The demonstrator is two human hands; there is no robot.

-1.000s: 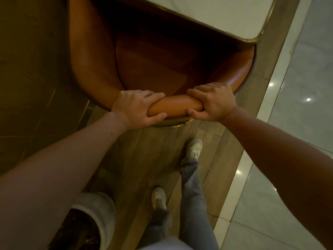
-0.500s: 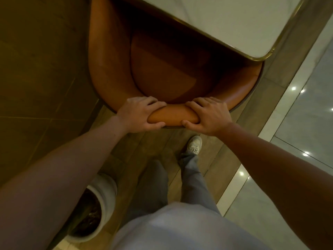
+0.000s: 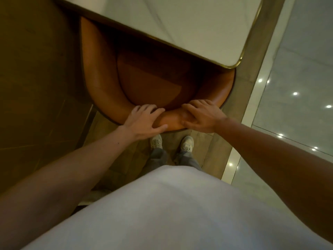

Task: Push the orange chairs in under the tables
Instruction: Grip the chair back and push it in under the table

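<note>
left hand (image 3: 144,121) grips chair (image 3: 100,83) back | right hand (image 3: 201,116) grips it too | seat partly under table (image 3: 198,24)

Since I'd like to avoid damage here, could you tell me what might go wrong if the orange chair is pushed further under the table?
The orange chair has its right side right at the gold-edged corner of the table; pushing on could scrape the upholstery. Both the left hand and the right hand grip the backrest with fingers on the table side, so they might get pinched.
</note>
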